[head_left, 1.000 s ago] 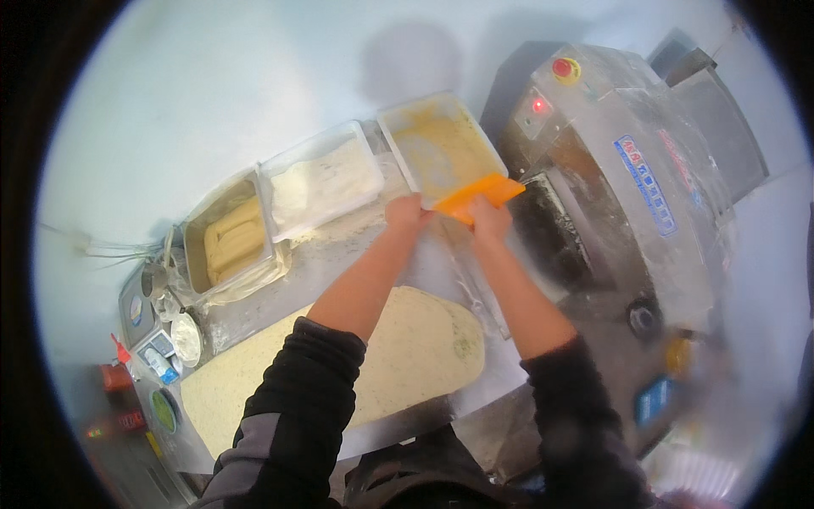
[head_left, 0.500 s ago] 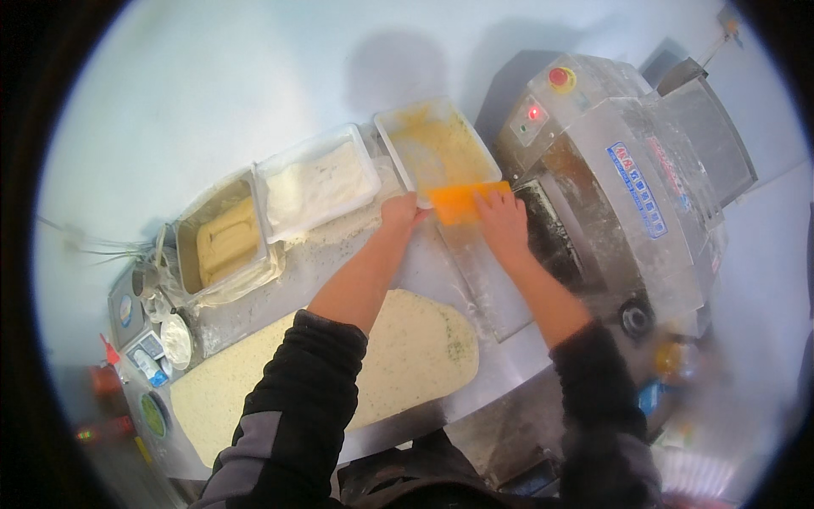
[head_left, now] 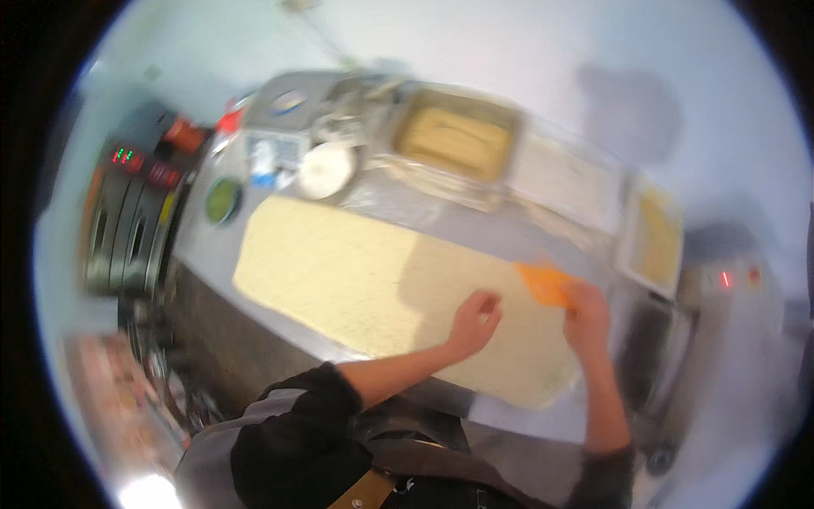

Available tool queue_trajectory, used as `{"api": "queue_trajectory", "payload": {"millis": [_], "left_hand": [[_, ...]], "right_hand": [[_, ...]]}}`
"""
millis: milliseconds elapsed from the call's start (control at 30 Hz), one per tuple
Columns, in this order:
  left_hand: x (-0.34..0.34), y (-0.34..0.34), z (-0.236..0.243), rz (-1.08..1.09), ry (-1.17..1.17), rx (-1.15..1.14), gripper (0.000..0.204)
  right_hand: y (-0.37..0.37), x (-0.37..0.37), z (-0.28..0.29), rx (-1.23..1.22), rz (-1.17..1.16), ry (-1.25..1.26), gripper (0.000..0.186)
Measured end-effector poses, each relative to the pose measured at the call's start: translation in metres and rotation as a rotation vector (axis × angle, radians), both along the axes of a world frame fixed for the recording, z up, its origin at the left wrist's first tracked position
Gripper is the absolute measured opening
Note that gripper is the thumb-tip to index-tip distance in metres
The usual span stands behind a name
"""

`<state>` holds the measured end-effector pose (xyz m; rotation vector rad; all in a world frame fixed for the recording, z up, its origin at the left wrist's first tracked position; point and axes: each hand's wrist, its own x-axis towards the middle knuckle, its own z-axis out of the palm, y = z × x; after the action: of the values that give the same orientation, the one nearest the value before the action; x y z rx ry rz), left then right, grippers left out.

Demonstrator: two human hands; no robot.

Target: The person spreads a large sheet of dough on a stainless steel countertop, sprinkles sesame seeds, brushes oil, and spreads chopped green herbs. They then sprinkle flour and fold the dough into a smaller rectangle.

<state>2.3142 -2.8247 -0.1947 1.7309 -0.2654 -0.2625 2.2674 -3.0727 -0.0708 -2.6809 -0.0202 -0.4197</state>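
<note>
Your right hand [head_left: 587, 317] grips the probably light orange scraper [head_left: 541, 283] by its edge; your left hand [head_left: 472, 325] curls loosely, empty, over soft-looking dough [head_left: 326, 267].

Pale bluish-white wall [head_left: 509, 42] behind, rounded shadow [head_left: 632, 114] on it at right. Grey metal table [head_left: 210, 252] set slantwise. Left: steel unit [head_left: 114, 242] with lit red-green display [head_left: 127, 156]. White glare [head_left: 149, 492] lower left (source unclear, blurry).
</note>
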Motion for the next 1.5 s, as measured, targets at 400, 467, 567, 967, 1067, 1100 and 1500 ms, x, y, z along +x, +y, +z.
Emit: {"api": "queue_trajectory", "payload": {"millis": [400, 467, 567, 967, 1067, 1100, 1500], "left_hand": [[0.022, 0.448, -0.043, 1.149, -0.010, 0.731, 0.084], [0.037, 0.457, -0.049, 1.147, 0.048, 0.746, 0.089], [0.049, 0.459, -0.051, 1.132, 0.103, 0.759, 0.094], [0.045, 0.464, -0.049, 1.140, 0.062, 0.687, 0.095], [0.044, 0.460, -0.052, 1.163, 0.035, 0.671, 0.092], [0.043, 0.458, -0.053, 1.169, 0.035, 0.649, 0.091], [-0.003, 0.379, -0.058, 1.157, 0.000, 0.705, 0.085]], "right_hand": [[0.590, 0.378, -0.010, -0.204, 1.148, 0.111, 0.041], [0.653, 0.411, -0.029, -0.320, 1.205, 0.093, 0.043], [0.691, 0.450, -0.058, -0.392, 1.243, 0.114, 0.044], [0.479, 0.342, -0.052, -0.614, 1.262, 0.381, 0.054], [0.461, 0.330, -0.028, -0.594, 1.213, 0.518, 0.056], [0.473, 0.335, -0.025, -0.529, 1.211, 0.421, 0.056], [0.604, 0.390, -0.078, -0.537, 1.073, 0.374, 0.033]]}}
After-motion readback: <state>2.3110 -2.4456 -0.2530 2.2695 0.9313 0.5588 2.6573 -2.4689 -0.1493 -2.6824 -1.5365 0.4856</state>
